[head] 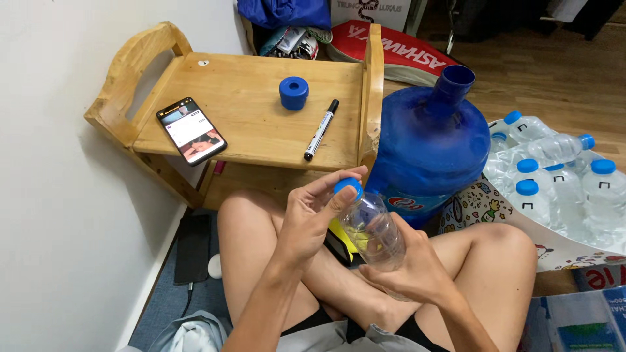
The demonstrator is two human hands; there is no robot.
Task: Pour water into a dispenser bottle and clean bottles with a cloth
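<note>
1. Down over the crossed bare legs, two hands hold a small clear plastic bottle (373, 229) — it leans a bit, top toward the wooden stool.
2. The right hand (405, 267) is wrapped around the bottom half of the bottle and grips it from below.
3. The left hand (312, 220) comes in from the side. Its thumb and fingers pinch the little blue cap (349, 187) on top of the bottle.
4. Just behind the bottle stands a big blue water jug (433, 146). Its neck is open at the top. It sits right next to the stool's side board and blocks part of the floor behind it.
5. On the wooden stool (248, 120) lie three things, well apart from each other — a phone (191, 130) with its screen lit, a fat blue jug cap (294, 92), and a black marker (321, 130) near the front edge.
6. To the right of the jug is a pack of small water bottles (554, 186) with blue caps, all standing close together in a bag with drawings on it (495, 215).
7. Behind the stool are a blue cloth (283, 12) and a red bag (404, 52).
8. A white wall (59, 195) runs along the left side, and a dark flat thing lies on the floor by it — I cannot tell what it is.
</note>
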